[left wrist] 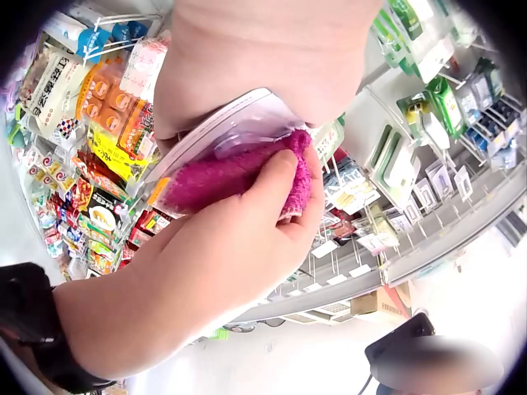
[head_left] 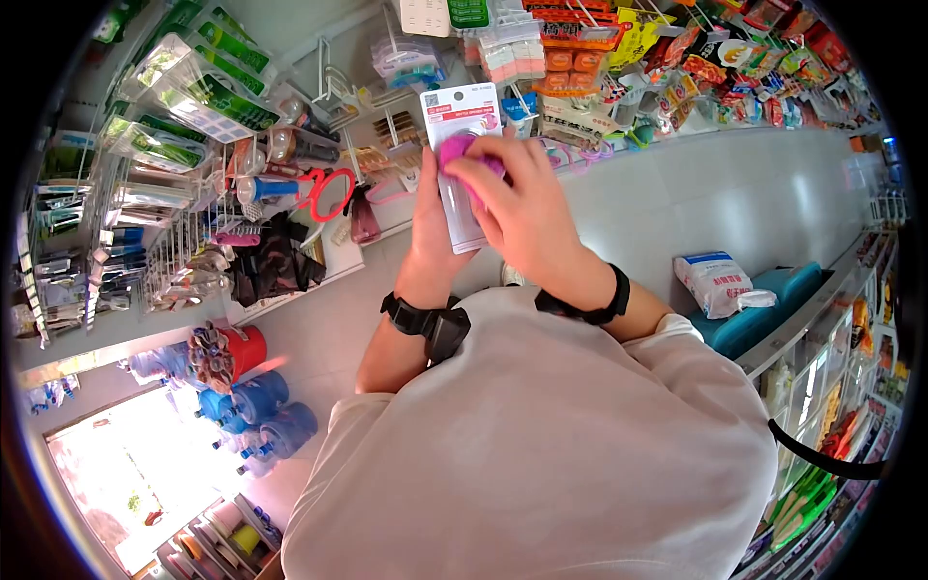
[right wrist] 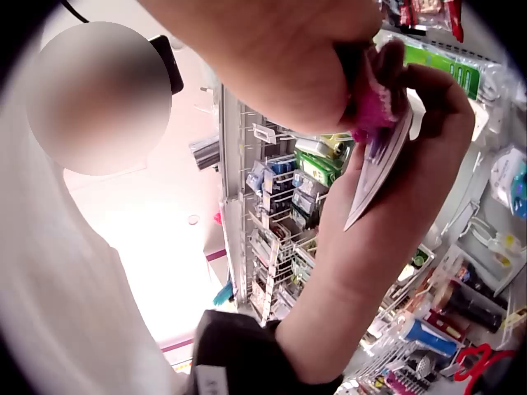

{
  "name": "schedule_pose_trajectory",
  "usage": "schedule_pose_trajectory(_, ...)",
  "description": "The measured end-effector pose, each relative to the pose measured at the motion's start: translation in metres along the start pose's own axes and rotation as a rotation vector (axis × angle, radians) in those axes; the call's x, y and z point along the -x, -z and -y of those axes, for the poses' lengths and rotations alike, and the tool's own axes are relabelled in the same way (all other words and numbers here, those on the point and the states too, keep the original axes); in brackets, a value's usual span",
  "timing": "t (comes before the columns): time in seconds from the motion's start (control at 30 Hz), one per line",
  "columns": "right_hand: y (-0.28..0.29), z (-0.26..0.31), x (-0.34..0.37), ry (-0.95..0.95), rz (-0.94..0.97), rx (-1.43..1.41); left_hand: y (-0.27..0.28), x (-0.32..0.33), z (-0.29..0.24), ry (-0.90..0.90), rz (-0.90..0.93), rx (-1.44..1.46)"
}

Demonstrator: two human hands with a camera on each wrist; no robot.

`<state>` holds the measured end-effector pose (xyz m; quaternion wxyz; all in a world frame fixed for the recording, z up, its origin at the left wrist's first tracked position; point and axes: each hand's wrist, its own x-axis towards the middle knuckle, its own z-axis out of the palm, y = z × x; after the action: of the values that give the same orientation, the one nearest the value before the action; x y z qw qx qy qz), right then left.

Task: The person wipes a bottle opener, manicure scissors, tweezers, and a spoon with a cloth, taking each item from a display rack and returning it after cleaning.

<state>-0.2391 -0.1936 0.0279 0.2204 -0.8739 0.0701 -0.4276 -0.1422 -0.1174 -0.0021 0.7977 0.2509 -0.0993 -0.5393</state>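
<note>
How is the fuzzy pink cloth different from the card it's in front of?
The fuzzy pink cloth is pink, but the card is mostly white with red printing. The cloth looks soft and bunched up; the card looks flat and smooth. The cloth is short, while the card is longer. Both are being held by the person's hands.

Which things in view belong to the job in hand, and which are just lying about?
In the job:
- white packaging card, held by the left hand
- pink fuzzy item, pinched by the right hand

Apparently just around:
- red bucket
- large blue water jugs
- white printed bag
- orange packets on the display
</note>
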Motion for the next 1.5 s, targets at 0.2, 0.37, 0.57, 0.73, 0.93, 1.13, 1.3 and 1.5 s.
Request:
schedule_pose_trajectory(0.2, 0.006, 0.003, 0.027, 0.125, 0.282, -0.235, -0.006, -0.01, -0.013, 0.016, 0.117, -0.069)
schedule_pose_trajectory(0.37, 0.011, -0.004, 0.025, 0.182, 0.286, -0.268, -0.007, -0.014, -0.016, 0.043, 0.186, -0.038)
schedule_pose_trajectory(0.57, 0.009, -0.006, 0.015, 0.078, 0.11, -0.32, -0.027, -0.009, -0.013, -0.083, 0.031, -0.18)
schedule_pose_trajectory(0.73, 0.01, -0.015, -0.006, 0.008, -0.036, -0.268, -0.008, -0.008, -0.002, 0.021, 0.029, -0.067)
schedule_pose_trajectory(0.93, 0.029, -0.032, -0.037, -0.237, -0.248, -0.123, 0.0, 0.003, -0.009, 0.084, 0.068, 0.001)
schedule_pose_trajectory(1.13, 0.029, -0.048, -0.033, -0.111, -0.321, -0.126, 0.011, 0.014, -0.023, 0.159, 0.12, 0.07)
schedule_pose_trajectory(1.3, 0.016, -0.022, -0.035, -0.138, -0.152, -0.299, 0.008, 0.024, -0.027, 0.076, 0.032, 0.036)
schedule_pose_trajectory(1.5, -0.011, -0.01, -0.032, -0.152, -0.021, -0.307, 0.007, 0.029, -0.033, 0.034, -0.061, -0.068)
